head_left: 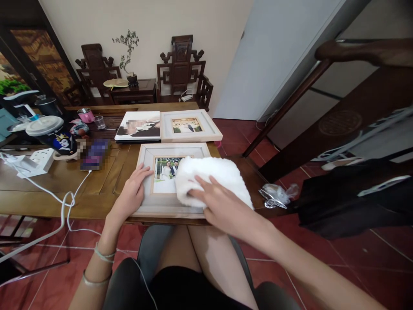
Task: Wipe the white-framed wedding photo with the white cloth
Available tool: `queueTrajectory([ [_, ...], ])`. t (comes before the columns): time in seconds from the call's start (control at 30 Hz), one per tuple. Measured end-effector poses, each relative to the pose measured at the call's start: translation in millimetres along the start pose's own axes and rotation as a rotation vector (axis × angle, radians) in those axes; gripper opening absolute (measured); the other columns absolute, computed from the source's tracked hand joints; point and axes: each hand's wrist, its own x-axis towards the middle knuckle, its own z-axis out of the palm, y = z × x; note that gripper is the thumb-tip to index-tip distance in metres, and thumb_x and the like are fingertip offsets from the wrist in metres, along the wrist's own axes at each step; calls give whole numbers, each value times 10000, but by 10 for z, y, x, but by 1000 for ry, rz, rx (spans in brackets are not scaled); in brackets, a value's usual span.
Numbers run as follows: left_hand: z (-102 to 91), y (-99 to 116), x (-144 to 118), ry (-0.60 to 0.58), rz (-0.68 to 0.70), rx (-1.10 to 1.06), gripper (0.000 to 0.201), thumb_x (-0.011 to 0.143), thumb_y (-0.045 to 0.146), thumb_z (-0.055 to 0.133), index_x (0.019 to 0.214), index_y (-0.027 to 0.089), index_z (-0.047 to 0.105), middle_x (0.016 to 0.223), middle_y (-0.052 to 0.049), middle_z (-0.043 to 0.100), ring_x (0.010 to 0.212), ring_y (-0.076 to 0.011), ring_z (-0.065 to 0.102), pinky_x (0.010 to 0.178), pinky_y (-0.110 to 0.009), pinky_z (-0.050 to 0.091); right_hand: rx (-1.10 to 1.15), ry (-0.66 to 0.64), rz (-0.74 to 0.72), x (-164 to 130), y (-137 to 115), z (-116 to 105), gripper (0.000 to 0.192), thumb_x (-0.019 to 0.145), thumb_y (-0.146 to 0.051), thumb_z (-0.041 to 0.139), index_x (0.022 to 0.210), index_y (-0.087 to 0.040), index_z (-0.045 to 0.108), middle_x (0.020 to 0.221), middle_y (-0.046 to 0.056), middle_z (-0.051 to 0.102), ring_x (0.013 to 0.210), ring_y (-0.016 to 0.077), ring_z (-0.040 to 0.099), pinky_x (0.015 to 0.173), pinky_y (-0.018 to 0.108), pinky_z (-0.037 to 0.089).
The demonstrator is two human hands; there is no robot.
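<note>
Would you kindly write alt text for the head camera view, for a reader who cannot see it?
A seated person's right hand presses a white fluffy cloth onto a framed photo lying flat on a wooden table, while the left hand rests on the frame's left edge. A second framed photo and a photo album lie further back.

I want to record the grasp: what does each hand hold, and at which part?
Right hand presses flat on top of the white cloth; left hand steadies the picture frame at its left edge. Neither is gripped.
</note>
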Motion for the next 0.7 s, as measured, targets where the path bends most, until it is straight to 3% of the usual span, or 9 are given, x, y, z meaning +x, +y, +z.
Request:
queueTrajectory([
  [0.17,-16,19,-3,4,7,6,437,889,81,326,1238,142,581,1373,-122,579,1427,-224,359,1182,-473,308,-87,121,112,607,506,105,572,740,31,444,1296,-54,552,1489,252,400,1438,345,266,1149,573,200],
  [0.27,1,20,-5,26,-4,11,443,879,76,332,1251,120,569,1378,-144,571,1428,-234,355,1180,-473,311,-131,137,105,722,605,155,534,765,23,448,1278,-63,567,1500,239,391,1441,356,248,1139,603,171],
  [0.37,20,11,-4,40,-14,13,452,873,70,330,1256,125,563,1382,-140,568,1426,-233,360,1178,-480,314,-142,102,69,553,457,169,523,751,31,451,1241,-75,600,1458,236,452,1405,369,322,1122,608,213],
  [0.6,35,-4,-2,34,-24,11,456,868,66,333,1258,126,562,1388,-137,563,1429,-230,353,1183,-484,304,-16,-31,-99,-309,-245,-41,514,696,22,459,1135,-153,661,1409,192,527,1336,358,446,1077,564,364],
  [0.7,18,5,1,15,-13,16,455,876,74,337,1265,144,562,1387,-126,566,1431,-233,349,1180,-498,304,87,-49,-147,-350,-343,-51,534,678,8,466,1148,-167,649,1434,168,510,1352,338,430,1095,543,359],
])
